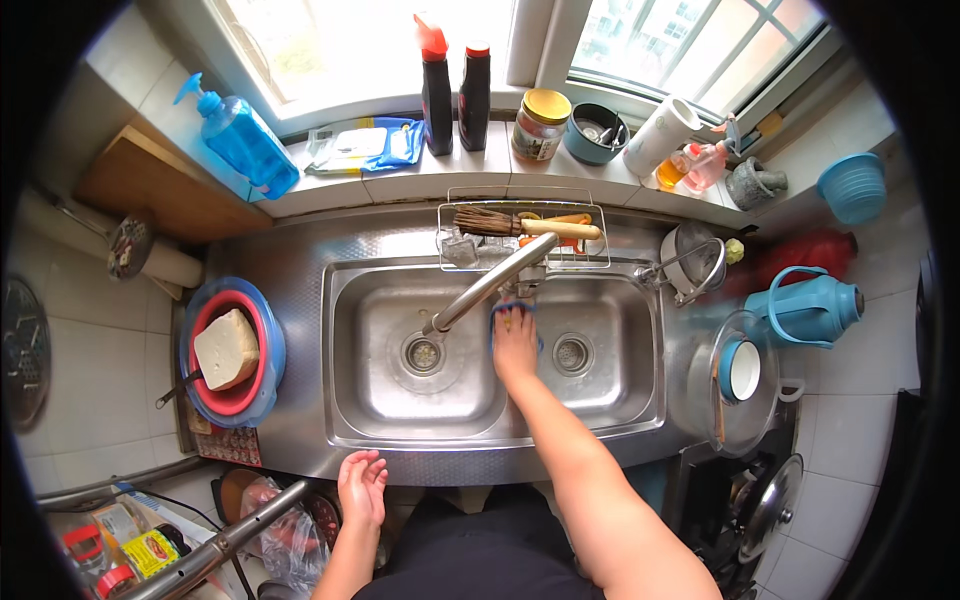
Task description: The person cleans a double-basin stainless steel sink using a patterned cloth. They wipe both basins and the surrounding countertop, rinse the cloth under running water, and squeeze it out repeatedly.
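A double-bowl stainless steel sink (420, 442) lies before me. My right hand (516, 341) reaches across it and rests palm down on a blue cloth (541, 344), on the divider between the bowls. Most of the cloth is hidden under the fingers. Beside the hand, the steel faucet's spout (487, 283) angles over the left bowl, whose drain strainer (422, 354) holds small bits. Another strainer (573, 354) sits in the right bowl. My left hand (363, 486) hovers at the counter's front edge, palm up, fingers loosely curled around nothing.
A wire rack (450, 262) behind the faucet carries a brush (555, 227). Left of the sink, a red basin (196, 322) holds a pale block (226, 349). On the right are a glass lid (701, 375) with a bowl (744, 371) and a blue thermos jug (814, 306). Bottles line the sill.
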Demonstrator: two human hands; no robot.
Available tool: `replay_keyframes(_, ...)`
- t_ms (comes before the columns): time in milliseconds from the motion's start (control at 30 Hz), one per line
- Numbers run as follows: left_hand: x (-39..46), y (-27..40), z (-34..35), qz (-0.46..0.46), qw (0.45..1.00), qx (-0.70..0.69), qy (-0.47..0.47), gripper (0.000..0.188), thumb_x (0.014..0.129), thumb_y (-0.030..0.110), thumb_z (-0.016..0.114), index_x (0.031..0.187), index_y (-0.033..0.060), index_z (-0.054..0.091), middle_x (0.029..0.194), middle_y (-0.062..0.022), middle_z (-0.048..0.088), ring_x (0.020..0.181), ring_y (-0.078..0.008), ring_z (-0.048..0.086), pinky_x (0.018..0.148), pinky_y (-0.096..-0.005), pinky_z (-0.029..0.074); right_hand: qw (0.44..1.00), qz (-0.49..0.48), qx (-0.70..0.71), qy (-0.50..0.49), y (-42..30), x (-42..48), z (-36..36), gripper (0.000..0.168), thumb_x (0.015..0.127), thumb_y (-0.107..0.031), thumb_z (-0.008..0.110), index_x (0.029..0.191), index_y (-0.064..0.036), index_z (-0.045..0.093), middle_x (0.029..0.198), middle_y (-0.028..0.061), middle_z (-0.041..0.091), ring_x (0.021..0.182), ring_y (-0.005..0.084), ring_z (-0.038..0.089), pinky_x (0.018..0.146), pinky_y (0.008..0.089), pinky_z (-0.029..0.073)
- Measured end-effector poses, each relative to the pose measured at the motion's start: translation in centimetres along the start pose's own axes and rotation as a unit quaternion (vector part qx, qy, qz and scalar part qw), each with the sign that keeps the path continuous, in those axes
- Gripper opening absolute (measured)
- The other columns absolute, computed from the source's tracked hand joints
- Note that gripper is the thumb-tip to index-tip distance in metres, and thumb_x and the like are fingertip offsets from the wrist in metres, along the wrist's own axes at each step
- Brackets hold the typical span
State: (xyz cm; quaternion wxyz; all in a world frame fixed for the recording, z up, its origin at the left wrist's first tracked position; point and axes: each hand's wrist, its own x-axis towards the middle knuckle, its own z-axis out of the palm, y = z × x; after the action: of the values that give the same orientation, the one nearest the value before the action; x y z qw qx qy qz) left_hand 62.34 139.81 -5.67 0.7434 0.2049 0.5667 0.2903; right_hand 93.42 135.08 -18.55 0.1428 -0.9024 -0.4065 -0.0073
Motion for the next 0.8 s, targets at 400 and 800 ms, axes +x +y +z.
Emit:
replay_keyframes(400, 0.2, -2.0, 0.7, -0.024, 0.999, 0.003, 0.021, 0.012, 0.078, 0.008, 0.047, 0.090, 0.0074, 0.048, 0.085, -0.0076, 0.056, 0.074, -0.0173, 0.054, 0.065, -0.0283, 0.044, 0.953, -0.148, 0.233, -0.122, -0.3, 5.5, 3.2, 0.037, 0.069, -0.001, 0.042, 0.105, -0.001, 0.051, 0.103, 0.0169, 0.050, 0.103, 0.0306, 0.043, 0.093, 0.0353, 0.030)
replay_keyframes(800, 0.0, -3.8, 3.9, -0.054, 0.998, 0.038, -0.012, 0.010, 0.080, 0.008, 0.046, 0.089, 0.0064, 0.048, 0.081, -0.0078, 0.056, 0.072, -0.0171, 0.054, 0.063, -0.0277, 0.045, 0.347, 0.370, 0.851, 0.140, 7.1, -2.1, -10.5, 0.048, 0.074, 0.001, 0.038, 0.121, -0.005, 0.036, 0.117, 0.0122, 0.044, 0.109, 0.0263, 0.042, 0.089, 0.0397, 0.038)
